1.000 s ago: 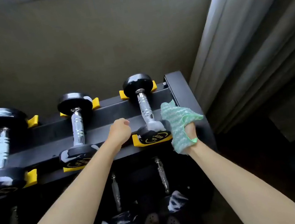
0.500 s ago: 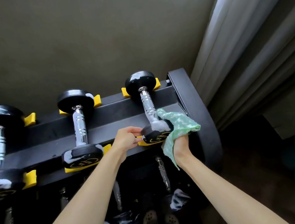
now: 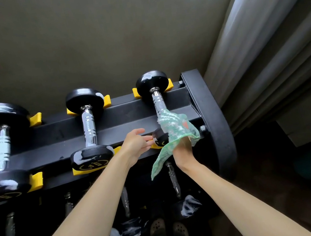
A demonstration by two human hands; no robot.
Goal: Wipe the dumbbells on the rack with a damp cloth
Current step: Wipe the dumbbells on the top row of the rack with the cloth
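Top tier, right end: dumbbell (image 3: 158, 101), near head under cloth (image 3: 172, 127).
R hand (image 3: 183, 152): grips cloth; rack end post (image 3: 209, 113) just beside.
L hand (image 3: 134, 145): fingers loose, tips on head.

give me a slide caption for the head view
Right hand holds a green cloth over the rightmost racked dumbbell, left hand beside it.
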